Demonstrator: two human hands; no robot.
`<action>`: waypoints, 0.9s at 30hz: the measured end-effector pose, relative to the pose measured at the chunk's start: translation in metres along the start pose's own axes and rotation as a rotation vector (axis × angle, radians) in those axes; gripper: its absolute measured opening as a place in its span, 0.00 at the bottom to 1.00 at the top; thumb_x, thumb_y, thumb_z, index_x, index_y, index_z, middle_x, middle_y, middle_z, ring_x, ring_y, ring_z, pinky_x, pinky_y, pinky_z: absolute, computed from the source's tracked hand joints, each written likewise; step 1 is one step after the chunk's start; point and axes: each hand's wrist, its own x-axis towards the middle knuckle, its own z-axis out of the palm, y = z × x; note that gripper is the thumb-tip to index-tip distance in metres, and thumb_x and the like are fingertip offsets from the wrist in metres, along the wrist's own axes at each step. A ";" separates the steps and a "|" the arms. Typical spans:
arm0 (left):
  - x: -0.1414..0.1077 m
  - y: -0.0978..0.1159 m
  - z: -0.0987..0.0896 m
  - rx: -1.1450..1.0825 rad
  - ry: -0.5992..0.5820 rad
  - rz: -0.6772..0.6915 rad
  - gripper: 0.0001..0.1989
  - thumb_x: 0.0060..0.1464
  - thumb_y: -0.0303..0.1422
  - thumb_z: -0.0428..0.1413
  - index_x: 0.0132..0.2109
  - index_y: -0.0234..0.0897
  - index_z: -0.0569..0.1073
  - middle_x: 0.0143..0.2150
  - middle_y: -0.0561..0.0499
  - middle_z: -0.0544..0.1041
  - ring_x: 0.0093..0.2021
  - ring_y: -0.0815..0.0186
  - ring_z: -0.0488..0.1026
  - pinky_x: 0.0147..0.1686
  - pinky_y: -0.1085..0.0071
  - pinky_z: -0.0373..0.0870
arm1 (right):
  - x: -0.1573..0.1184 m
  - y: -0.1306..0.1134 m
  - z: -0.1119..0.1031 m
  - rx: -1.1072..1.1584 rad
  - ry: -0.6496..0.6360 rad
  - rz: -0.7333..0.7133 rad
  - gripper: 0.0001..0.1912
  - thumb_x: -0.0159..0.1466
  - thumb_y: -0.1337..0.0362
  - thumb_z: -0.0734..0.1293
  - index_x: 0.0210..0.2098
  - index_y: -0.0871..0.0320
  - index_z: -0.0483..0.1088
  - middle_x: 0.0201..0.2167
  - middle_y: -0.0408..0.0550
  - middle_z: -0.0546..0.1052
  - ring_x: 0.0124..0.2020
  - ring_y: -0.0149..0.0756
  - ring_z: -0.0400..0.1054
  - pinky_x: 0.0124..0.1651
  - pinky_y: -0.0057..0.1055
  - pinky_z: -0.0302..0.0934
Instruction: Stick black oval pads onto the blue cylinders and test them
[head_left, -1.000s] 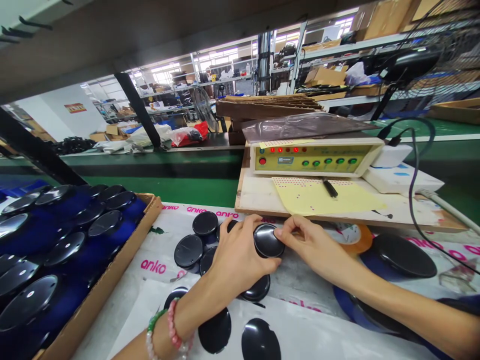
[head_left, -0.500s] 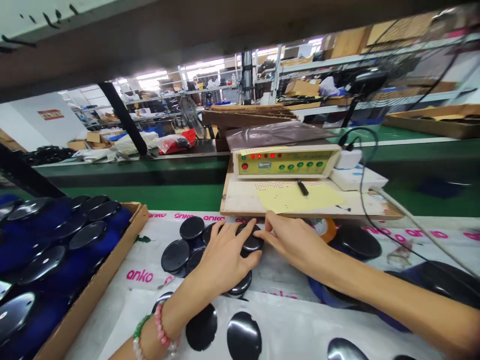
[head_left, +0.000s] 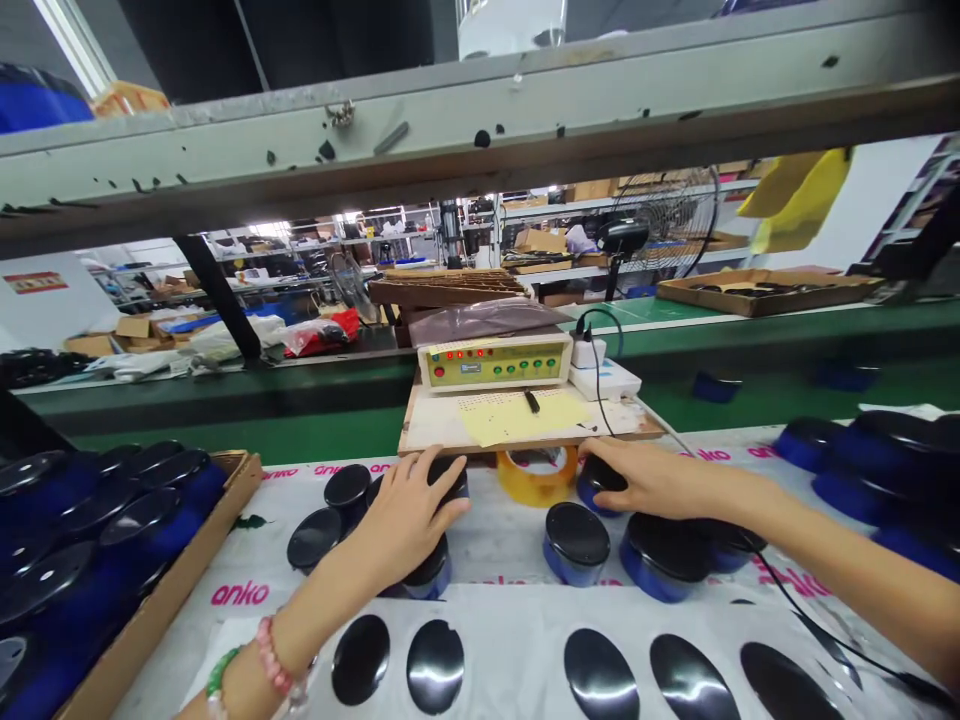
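Observation:
My left hand [head_left: 409, 515] lies with fingers spread over a cluster of round blue pieces with glossy black tops. Its fingertips touch a black-topped piece [head_left: 453, 480] at the cluster's right side; others, such as one at the front [head_left: 429, 572], sit partly under the palm. My right hand [head_left: 645, 475] has its thumb and fingers around another round blue piece [head_left: 596, 483], just right of a roll of amber tape [head_left: 536, 478]. Nearer me stand similar pieces, one alone [head_left: 576, 540] and one below my right wrist [head_left: 664, 555].
A cardboard box [head_left: 176, 580] full of blue pieces stands at left. Black discs [head_left: 435, 665] lie on the white sheet in front. Behind sits a control box [head_left: 495, 362] with lit red lights on a wooden board, its cable trailing right. A shelf beam [head_left: 480, 130] crosses overhead.
My right hand has moved right, away from my left hand, to a round blue piece beside the tape. My left hand stays at the cluster. The view has tilted up and shifted right.

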 end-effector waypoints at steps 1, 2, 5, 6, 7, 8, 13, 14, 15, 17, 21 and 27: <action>-0.004 0.008 -0.004 -0.009 0.020 0.005 0.22 0.63 0.39 0.46 0.62 0.41 0.63 0.63 0.41 0.60 0.60 0.48 0.58 0.57 0.47 0.58 | -0.003 -0.001 -0.003 0.007 0.012 -0.016 0.21 0.59 0.58 0.64 0.51 0.54 0.67 0.45 0.51 0.74 0.43 0.45 0.70 0.44 0.37 0.62; -0.009 0.018 -0.008 -0.034 0.028 0.019 0.21 0.63 0.38 0.46 0.61 0.39 0.64 0.63 0.41 0.61 0.60 0.49 0.58 0.57 0.47 0.58 | -0.005 -0.001 -0.006 0.011 0.027 -0.030 0.20 0.60 0.56 0.62 0.51 0.52 0.67 0.46 0.51 0.73 0.45 0.45 0.69 0.46 0.38 0.62; -0.027 0.055 -0.008 -0.202 -0.065 0.086 0.20 0.62 0.37 0.48 0.60 0.41 0.65 0.62 0.43 0.64 0.60 0.51 0.61 0.58 0.50 0.61 | -0.012 0.002 -0.015 0.014 0.076 -0.054 0.19 0.64 0.53 0.59 0.51 0.51 0.68 0.47 0.51 0.71 0.48 0.46 0.66 0.51 0.42 0.59; -0.031 0.066 -0.004 -0.275 -0.119 0.088 0.22 0.61 0.37 0.48 0.61 0.40 0.64 0.62 0.43 0.64 0.60 0.51 0.61 0.58 0.51 0.62 | -0.012 0.003 -0.016 0.011 0.085 -0.061 0.19 0.63 0.53 0.59 0.50 0.51 0.69 0.47 0.51 0.71 0.49 0.47 0.66 0.52 0.43 0.58; -0.032 0.075 0.002 -0.348 -0.160 0.076 0.24 0.61 0.38 0.49 0.63 0.39 0.61 0.63 0.43 0.63 0.61 0.51 0.60 0.59 0.52 0.61 | -0.012 0.005 -0.014 0.008 0.084 -0.069 0.19 0.62 0.53 0.60 0.50 0.50 0.69 0.48 0.51 0.71 0.49 0.47 0.66 0.52 0.42 0.58; -0.031 0.083 0.010 -0.419 -0.175 0.054 0.27 0.60 0.39 0.50 0.64 0.37 0.58 0.64 0.43 0.62 0.62 0.51 0.59 0.60 0.52 0.60 | -0.012 0.007 -0.012 0.003 0.072 -0.077 0.19 0.61 0.55 0.62 0.50 0.50 0.70 0.47 0.50 0.71 0.48 0.47 0.67 0.51 0.41 0.59; 0.003 0.097 0.051 -0.741 -0.089 -0.009 0.38 0.53 0.41 0.59 0.66 0.37 0.54 0.65 0.42 0.60 0.64 0.53 0.56 0.63 0.54 0.55 | -0.017 0.004 0.007 -0.068 0.080 -0.064 0.21 0.62 0.58 0.61 0.53 0.55 0.69 0.48 0.56 0.70 0.47 0.50 0.68 0.49 0.44 0.61; 0.010 0.098 0.056 -0.788 -0.080 -0.012 0.39 0.51 0.41 0.61 0.65 0.37 0.55 0.63 0.43 0.63 0.63 0.53 0.59 0.62 0.55 0.57 | -0.022 0.001 0.009 -0.089 0.109 -0.058 0.21 0.63 0.57 0.60 0.53 0.57 0.68 0.49 0.58 0.69 0.50 0.53 0.66 0.51 0.47 0.59; 0.015 0.099 0.059 -0.825 -0.067 -0.016 0.38 0.50 0.41 0.62 0.64 0.37 0.57 0.62 0.44 0.65 0.62 0.54 0.62 0.61 0.56 0.58 | -0.028 -0.002 0.010 -0.103 0.124 -0.058 0.21 0.64 0.56 0.60 0.53 0.57 0.68 0.49 0.59 0.69 0.51 0.55 0.65 0.51 0.50 0.58; 0.021 0.102 0.062 -0.871 -0.023 -0.031 0.37 0.48 0.39 0.64 0.63 0.38 0.60 0.60 0.46 0.68 0.60 0.56 0.64 0.60 0.58 0.60 | -0.044 -0.009 0.013 -0.134 0.115 -0.060 0.21 0.61 0.53 0.63 0.50 0.56 0.70 0.49 0.58 0.70 0.50 0.56 0.65 0.50 0.52 0.59; 0.017 0.105 0.062 -0.917 0.031 -0.053 0.35 0.48 0.33 0.64 0.62 0.41 0.60 0.62 0.49 0.66 0.62 0.58 0.61 0.63 0.58 0.55 | -0.068 -0.018 0.024 -0.279 0.126 -0.051 0.21 0.56 0.60 0.69 0.48 0.57 0.72 0.53 0.60 0.68 0.49 0.60 0.66 0.47 0.55 0.62; 0.011 0.102 0.065 -0.914 -0.008 -0.098 0.35 0.47 0.37 0.65 0.60 0.43 0.61 0.59 0.48 0.68 0.59 0.55 0.64 0.60 0.54 0.59 | -0.079 -0.017 0.036 -0.125 0.086 -0.076 0.18 0.64 0.61 0.59 0.52 0.52 0.66 0.55 0.57 0.63 0.51 0.53 0.64 0.44 0.48 0.66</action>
